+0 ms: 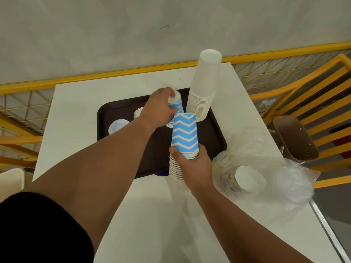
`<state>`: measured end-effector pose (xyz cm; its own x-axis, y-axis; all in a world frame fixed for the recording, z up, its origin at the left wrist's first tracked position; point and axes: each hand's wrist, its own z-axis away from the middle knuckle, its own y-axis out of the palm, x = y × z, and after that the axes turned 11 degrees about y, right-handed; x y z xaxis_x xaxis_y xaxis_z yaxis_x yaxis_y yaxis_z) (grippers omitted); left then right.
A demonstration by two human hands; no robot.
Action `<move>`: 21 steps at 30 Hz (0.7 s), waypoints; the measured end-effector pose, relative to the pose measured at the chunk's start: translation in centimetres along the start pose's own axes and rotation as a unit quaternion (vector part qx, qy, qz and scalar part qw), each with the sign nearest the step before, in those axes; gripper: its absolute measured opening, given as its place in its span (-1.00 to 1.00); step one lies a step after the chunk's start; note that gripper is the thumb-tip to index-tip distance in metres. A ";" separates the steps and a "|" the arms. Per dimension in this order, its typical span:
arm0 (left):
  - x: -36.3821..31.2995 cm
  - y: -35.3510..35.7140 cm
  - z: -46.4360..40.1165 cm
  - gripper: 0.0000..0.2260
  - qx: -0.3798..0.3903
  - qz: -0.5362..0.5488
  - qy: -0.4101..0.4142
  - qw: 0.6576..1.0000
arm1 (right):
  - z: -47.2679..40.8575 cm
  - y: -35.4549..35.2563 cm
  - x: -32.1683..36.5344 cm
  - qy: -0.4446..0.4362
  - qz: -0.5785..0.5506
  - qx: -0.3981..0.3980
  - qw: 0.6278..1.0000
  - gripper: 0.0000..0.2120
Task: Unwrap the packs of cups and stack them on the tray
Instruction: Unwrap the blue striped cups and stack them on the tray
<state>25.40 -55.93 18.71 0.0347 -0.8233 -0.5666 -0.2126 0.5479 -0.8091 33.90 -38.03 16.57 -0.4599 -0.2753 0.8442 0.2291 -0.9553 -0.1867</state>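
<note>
1. The left hand (158, 109) reaches out over the tray (106, 118), its fingers (171, 94) curled round the base end of a blue zigzag cup (177, 105), held upside down with the white bottom uppermost and tilted toward the far side.
2. The right hand (193, 166) grips a stack (183, 141) of the same blue cups near its rims, thumb at the front and the rest wrapped behind. The stack's long axis runs nearly upright, bases up, at the tray's near edge.
3. The single cup lies just beyond and to the left of the stack's top, so the left hand is the nearer one to the open tray floor.
4. A tall white stack (206, 84) stands on the tray's far right corner; small cups (117, 126) sit at its left.
5. A wrapped pack (245, 180) lies on the table (76, 103) to the right, apparently not yet opened.
6. Likely next: set the single cup down rim first.
</note>
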 end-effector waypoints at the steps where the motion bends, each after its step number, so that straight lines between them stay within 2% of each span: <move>1: 0.4 0.2 0.1 -0.65 0.021 -0.041 0.005 0.999 | 0.0 0.0 -0.1 0.000 0.001 0.001 1.000 -0.45; 4: 0.3 -0.2 0.5 -0.65 0.047 -0.103 0.022 0.993 | 0.0 0.1 -0.2 -0.001 0.008 0.006 1.000 -0.40; 6: -0.9 -1.3 0.9 -0.70 0.005 -0.064 0.016 0.998 | 0.0 0.0 0.0 0.002 0.002 0.014 1.000 -0.38; 8: -2.4 -2.8 2.1 -0.73 -0.069 0.074 -0.025 0.995 | -0.1 0.0 0.3 0.007 -0.004 0.025 1.000 -0.38; 9: -3.1 -3.4 2.9 -0.74 -0.078 0.174 -0.054 0.980 | -0.1 0.0 0.5 0.009 -0.005 0.029 1.000 -0.39; 10: -3.6 -3.8 3.8 -0.76 -0.062 0.264 -0.076 0.960 | -0.2 0.0 0.7 0.010 -0.004 0.031 0.999 -0.40; 12: -4.2 -4.1 5.5 -0.76 0.014 0.339 -0.099 0.935 | -0.3 0.1 1.2 0.005 0.003 0.042 0.999 -0.42; 14: -4.3 -4.0 6.5 -0.68 0.038 0.342 -0.107 0.933 | -0.2 0.3 1.5 -0.009 0.021 0.059 0.998 -0.43; 19: -4.6 -3.6 7.2 -0.71 -0.045 0.298 -0.130 0.945 | 0.3 0.6 2.1 -0.045 0.081 0.025 0.995 -0.54; 21: -4.8 -3.1 7.2 -0.73 -0.072 0.255 -0.135 0.955 | 0.3 0.5 2.0 -0.048 0.094 0.017 0.994 -0.52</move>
<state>32.94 -52.66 22.83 0.1380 -0.3764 -0.9161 -0.4004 0.8248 -0.3992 33.34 -39.09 18.34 -0.3234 -0.4360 0.8398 0.3331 -0.8832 -0.3303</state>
